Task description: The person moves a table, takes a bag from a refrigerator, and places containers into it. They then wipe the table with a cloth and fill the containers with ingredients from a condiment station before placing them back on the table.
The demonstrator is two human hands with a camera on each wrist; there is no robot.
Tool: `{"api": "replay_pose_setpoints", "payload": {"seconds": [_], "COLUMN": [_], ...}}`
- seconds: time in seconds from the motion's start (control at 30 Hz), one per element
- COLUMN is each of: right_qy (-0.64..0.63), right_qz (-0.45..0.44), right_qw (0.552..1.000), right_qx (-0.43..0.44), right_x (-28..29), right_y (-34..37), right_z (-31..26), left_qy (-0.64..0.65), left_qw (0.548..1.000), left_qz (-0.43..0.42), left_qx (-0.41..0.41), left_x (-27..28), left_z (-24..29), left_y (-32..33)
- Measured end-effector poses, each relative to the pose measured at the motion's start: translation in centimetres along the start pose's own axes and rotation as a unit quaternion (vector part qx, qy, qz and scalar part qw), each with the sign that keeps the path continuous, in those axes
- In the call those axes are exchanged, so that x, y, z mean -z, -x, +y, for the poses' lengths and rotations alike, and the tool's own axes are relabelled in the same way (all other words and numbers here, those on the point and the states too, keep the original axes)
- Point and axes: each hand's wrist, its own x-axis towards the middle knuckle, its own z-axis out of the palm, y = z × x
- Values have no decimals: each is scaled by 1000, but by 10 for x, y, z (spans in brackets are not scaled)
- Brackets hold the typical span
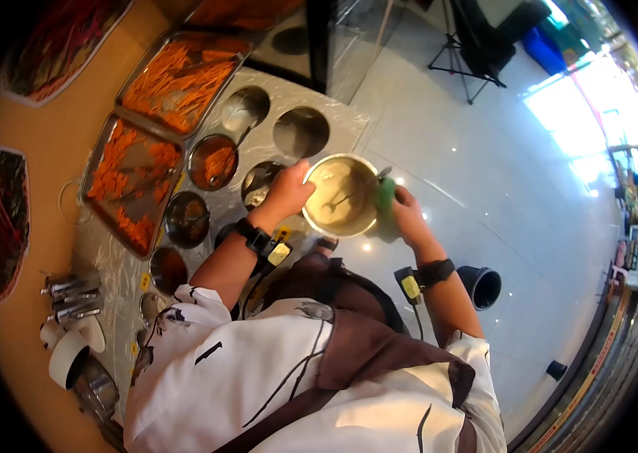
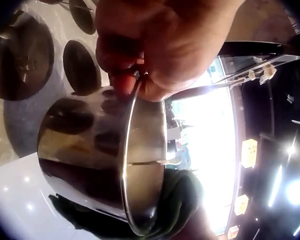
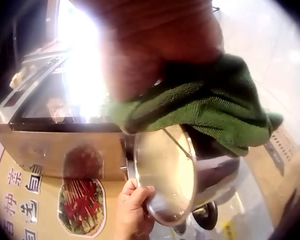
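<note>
Both hands hold a shiny round metal pot [image 2: 80, 172] beside the counter edge, with its mouth toward the head camera. Pale creamy stuff [image 1: 332, 189] coats or fills its inside. A thin utensil [image 3: 177, 144] lies in it, its handle end at the rim on the right-hand side. My left hand [image 1: 289, 195] pinches the rim, thumb on the inner side. In my right hand [image 1: 409, 219] is a green cloth [image 3: 215, 107], gripped against the opposite side of the pot. The cloth hides part of the rim and some fingertips.
The counter [image 1: 349, 119] has several round wells, one being a bare well [image 1: 301, 132]; others hold metal pots of food, such as an orange-filled pot [image 1: 217, 162]. Trays of orange strips [image 1: 183, 83] and orange pieces [image 1: 134, 177] stand behind. A black bin [image 1: 481, 287] is on the floor.
</note>
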Motion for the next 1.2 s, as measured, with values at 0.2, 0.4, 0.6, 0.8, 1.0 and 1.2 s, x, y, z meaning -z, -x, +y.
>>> {"api": "replay_pose_setpoints", "payload": {"seconds": [0.2,0.4,0.6,0.8,1.0,1.2], "right_qy": [573,583,460,394,187,286], "right_qz": [-86,-102,-60,-46,37,32], "right_qw": [812,799,881,916,976,956], "right_qx": [67,103,94,55,-102,-48], "right_x": [-8,-12,-29,-60,-87,-74], "right_y": [-34,-42,-43,-37,11,0], "right_z": [-4,2,22,23,42,24], "left_qy": [-77,-30,83,78,67,-44], "left_qw": [987,990,993,987,964,961], "left_qz": [-135,-111,-35,129,257,272], "left_qx": [-47,-83,-75,-59,13,1], "left_x": [-45,-53,-31,-24,-41,-48], "left_z": [-17,-18,-73,-83,-71,-94], "left_y": [0,1,-6,12,47,56]}}
